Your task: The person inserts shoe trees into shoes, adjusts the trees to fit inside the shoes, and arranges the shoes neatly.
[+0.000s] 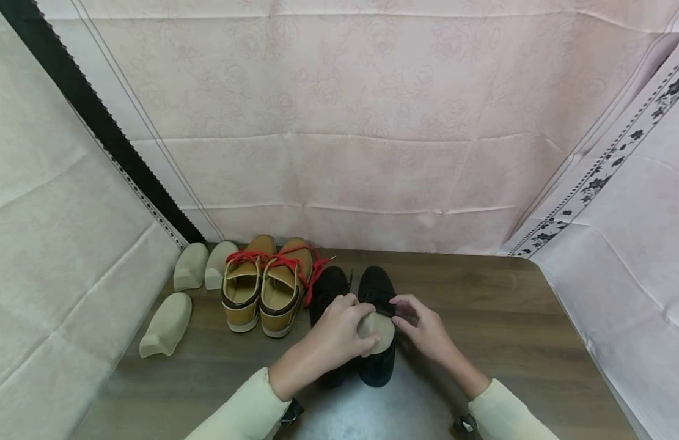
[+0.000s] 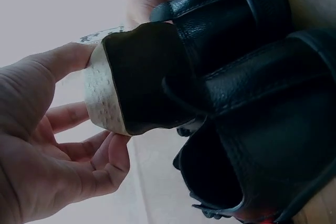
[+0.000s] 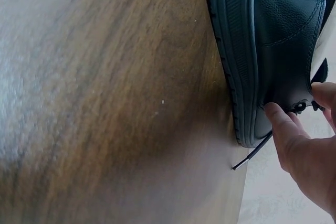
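Two black leather lace-up shoes stand side by side with toes toward the back. My left hand (image 1: 341, 327) holds a cream shoe tree (image 2: 100, 90) by its blunt, pitted end, thumb on one side and fingers on the other. That shoe tree sticks up out of the opening of the right black shoe (image 1: 376, 370); its front part is hidden. At the same shoe's lace area, my right hand (image 1: 424, 327) grips the side, a fingertip on the outer leather and the thumb near the tongue. The left black shoe (image 2: 278, 114) is partly covered by my left arm.
Tan shoes (image 1: 278, 293) with red laces stand left of the black pair. Further left lie three more cream shoe trees, one (image 1: 165, 324) nearer me. The wooden table (image 1: 482, 293) meets a cloth-covered wall (image 1: 345, 171) at the back; cloth also hangs at both sides.
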### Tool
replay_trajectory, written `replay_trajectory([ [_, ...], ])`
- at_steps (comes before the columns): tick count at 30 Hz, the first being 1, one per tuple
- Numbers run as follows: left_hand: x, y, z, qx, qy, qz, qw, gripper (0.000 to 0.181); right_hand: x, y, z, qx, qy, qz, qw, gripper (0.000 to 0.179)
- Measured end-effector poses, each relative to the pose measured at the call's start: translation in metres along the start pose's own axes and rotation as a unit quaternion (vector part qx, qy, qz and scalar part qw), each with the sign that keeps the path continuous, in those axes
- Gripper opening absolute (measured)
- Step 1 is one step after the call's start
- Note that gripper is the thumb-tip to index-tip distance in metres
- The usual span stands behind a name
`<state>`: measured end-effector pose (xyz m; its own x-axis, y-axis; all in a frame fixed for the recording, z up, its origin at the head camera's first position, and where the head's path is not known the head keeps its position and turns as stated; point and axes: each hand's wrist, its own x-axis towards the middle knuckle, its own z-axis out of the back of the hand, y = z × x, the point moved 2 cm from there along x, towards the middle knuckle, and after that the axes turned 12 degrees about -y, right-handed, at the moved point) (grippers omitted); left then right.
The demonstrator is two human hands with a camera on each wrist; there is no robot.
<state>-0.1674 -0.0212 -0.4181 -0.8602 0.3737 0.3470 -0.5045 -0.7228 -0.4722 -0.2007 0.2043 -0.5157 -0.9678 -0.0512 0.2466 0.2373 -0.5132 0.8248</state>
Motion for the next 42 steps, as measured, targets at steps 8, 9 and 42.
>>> replay_trajectory([
  [8,0.006,0.002,-0.013,-0.008,0.030,0.023,0.9992,0.052,-0.001,0.002,0.000,0.004,0.000,0.003,1.0000,0.036],
  [9,0.007,0.002,-0.014,-0.013,0.033,0.019,0.9992,0.052,-0.001,0.002,0.000,0.004,-0.001,0.004,1.0000,0.036],
  [42,0.029,0.013,-0.021,-0.057,0.099,0.022,0.9932,0.031,-0.001,0.003,0.001,0.006,0.002,-0.004,1.0000,0.036],
])
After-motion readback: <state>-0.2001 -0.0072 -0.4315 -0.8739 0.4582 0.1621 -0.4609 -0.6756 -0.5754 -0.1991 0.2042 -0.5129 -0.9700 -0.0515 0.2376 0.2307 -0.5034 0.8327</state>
